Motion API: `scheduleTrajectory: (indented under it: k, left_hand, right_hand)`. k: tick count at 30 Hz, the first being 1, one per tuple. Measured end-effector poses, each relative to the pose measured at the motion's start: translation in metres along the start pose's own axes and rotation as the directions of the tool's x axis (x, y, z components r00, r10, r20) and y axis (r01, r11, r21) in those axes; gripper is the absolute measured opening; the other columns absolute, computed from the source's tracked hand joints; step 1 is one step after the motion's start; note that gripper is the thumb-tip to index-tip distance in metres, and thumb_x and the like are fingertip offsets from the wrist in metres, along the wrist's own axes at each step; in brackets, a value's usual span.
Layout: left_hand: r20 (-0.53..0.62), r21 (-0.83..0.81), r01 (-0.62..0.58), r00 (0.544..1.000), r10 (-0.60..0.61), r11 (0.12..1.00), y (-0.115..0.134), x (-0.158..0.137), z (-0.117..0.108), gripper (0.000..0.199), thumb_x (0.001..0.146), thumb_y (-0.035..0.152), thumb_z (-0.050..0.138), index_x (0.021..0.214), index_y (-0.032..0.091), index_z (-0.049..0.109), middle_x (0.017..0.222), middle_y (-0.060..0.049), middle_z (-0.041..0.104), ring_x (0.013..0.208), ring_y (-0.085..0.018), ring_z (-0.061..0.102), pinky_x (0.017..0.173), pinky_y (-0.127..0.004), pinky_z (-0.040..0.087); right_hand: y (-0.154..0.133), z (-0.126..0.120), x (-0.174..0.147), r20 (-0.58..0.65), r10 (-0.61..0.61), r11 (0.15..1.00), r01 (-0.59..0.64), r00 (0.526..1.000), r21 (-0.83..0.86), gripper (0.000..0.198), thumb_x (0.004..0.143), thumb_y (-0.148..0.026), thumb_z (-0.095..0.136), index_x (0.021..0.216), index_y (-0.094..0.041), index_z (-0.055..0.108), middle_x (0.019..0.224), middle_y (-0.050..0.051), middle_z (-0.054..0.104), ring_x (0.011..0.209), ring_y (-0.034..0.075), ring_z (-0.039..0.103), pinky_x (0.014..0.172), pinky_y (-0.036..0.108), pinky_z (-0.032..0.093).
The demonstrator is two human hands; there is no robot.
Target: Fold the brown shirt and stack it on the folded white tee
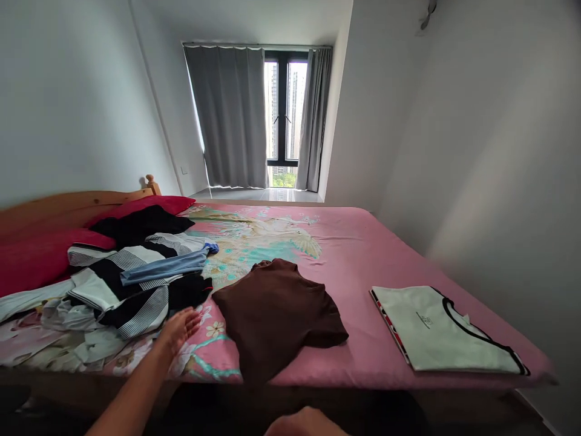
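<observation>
A brown short-sleeved T-shirt (pixel 276 309) lies spread but rumpled near the front edge of the bed, its lower end hanging over that edge. To its left is my left hand (pixel 180 330), fingers stretched out and holding nothing, between the T-shirt and a heap of clothes (pixel 136 284). Only part of my right hand (pixel 306 422) shows at the bottom of the view, below the bed's edge; its fingers are hidden. On the right lies a neat stack of folded T-shirts (pixel 436 330), the top one white with a black collar.
The bed (pixel 354 242) has a pink floral sheet, with red pillows (pixel 40 257) and a wooden headboard (pixel 82 203) at the left. Black clothing (pixel 145 224) lies by the pillows. Grey curtains (pixel 227 115) hang at the window behind, and a wall (pixel 499 151) runs along the right.
</observation>
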State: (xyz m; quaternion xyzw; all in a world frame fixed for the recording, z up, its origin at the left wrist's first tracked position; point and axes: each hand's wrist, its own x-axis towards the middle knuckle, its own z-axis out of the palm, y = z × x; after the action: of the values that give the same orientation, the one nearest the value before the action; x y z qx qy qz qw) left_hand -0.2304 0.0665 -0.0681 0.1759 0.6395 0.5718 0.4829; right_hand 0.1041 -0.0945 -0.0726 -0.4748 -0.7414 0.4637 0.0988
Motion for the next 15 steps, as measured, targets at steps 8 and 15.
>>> scheduleTrajectory:
  k: [8, 15]
  left_hand:
    - [0.171, 0.188, 0.248, 0.944, -0.281, 0.95, -0.156, -0.06, -0.057, 0.041, 0.055, 0.038, 0.08, 0.084, 0.015, 0.061, 0.066, -0.003, 0.065, 0.046, -0.011, 0.056, 0.041, -0.018, 0.039]
    - [0.262, 0.273, 0.028, 0.96, -0.102, 0.962, -0.186, -0.106, 0.018, 0.06, 0.04, 0.053, 0.079, 0.085, 0.018, 0.061, 0.059, 0.001, 0.058, 0.044, -0.013, 0.053, 0.038, -0.02, 0.033]
  right_hand:
    - [0.12, -0.053, 0.013, -0.608, 0.184, 0.972, -0.05, 0.772, 0.231, 0.031, 0.078, -0.038, 0.043, 0.09, -0.017, 0.061, 0.085, 0.006, 0.065, 0.078, 0.02, 0.06, 0.072, 0.031, 0.046]
    - [0.138, -0.053, 0.052, -0.536, 0.26, 0.962, -0.262, 0.803, 0.074, 0.047, 0.087, -0.027, 0.027, 0.128, -0.011, 0.043, 0.096, 0.009, 0.066, 0.079, 0.017, 0.064, 0.069, 0.027, 0.048]
